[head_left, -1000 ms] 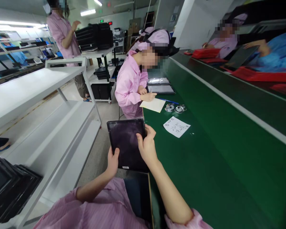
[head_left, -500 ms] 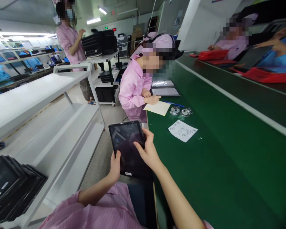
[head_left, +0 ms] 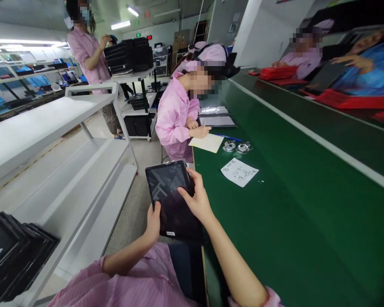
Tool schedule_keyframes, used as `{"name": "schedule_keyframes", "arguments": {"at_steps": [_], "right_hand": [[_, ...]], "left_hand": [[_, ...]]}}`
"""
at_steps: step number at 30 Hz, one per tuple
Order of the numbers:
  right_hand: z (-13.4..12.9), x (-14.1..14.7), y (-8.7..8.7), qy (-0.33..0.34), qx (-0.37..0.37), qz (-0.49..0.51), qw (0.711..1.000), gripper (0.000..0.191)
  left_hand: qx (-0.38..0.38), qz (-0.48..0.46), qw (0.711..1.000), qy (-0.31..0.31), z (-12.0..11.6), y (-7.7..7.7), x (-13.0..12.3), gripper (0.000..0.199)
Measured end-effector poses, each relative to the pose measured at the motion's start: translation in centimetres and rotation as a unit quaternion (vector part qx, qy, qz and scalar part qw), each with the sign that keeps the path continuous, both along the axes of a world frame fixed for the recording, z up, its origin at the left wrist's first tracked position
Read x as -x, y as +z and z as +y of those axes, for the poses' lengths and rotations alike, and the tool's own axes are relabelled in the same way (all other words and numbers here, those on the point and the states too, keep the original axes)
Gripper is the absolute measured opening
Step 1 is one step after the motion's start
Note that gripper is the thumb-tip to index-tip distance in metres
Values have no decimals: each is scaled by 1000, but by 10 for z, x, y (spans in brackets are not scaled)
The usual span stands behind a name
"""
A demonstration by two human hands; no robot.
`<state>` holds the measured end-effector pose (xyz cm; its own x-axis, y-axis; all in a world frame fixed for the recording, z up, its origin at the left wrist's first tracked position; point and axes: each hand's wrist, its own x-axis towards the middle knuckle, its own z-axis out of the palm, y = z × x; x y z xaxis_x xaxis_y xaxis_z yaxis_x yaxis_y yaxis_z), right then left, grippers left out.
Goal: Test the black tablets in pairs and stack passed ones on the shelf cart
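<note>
A black tablet-like panel (head_left: 174, 209) with a glossy face and a small white label near its lower edge is held up over my lap, beside the green table (head_left: 275, 213). My left hand (head_left: 153, 221) grips its left edge, thumb on the front. On the right side, my right hand (head_left: 196, 196) holds the same panel, with the thumb over the face and the fingers around the edge. The undersides of both hands are hidden behind it. A handwritten white note (head_left: 239, 172) lies on the table to the right of the panel.
White shelving (head_left: 96, 157) stands at the left, with stacked black panels (head_left: 19, 260) low down. A person in pink (head_left: 176, 111) writes on a pale sheet (head_left: 208, 143). Silvery round items (head_left: 243, 147) lie nearby. More people sit across the table; one stands behind the shelving.
The view has shifted slightly, so the table items appear a little further left. Both hands keep their hold on the panel, with my right fingers slightly higher along its edge.
</note>
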<state>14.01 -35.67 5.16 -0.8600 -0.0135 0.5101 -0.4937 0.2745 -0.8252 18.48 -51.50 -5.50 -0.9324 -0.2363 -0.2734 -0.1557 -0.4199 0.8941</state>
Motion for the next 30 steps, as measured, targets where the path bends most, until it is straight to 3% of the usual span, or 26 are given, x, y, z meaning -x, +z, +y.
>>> {"name": "schedule_keyframes", "arguments": {"at_steps": [14,21,24,28,30], "right_hand": [[-1,-2,-6,-10,11,-18,1000,57],[-4,4,-15,-24,12,-28,999,58],[-2,11,-38,-39,7,-68,997,61],[4,23,-97,-137,-14,-195,971,67],[3,30,-125,-135,-25,-272,952,72]], "left_hand": [[4,-2,1000,-5,-3,-6,1,67],[-29,-29,999,-21,-5,-7,1,67],[-80,-81,992,-62,-4,-11,1,61],[-142,-278,939,-143,-7,-26,-4,49],[-155,-317,925,-138,-12,-35,-8,46]]}}
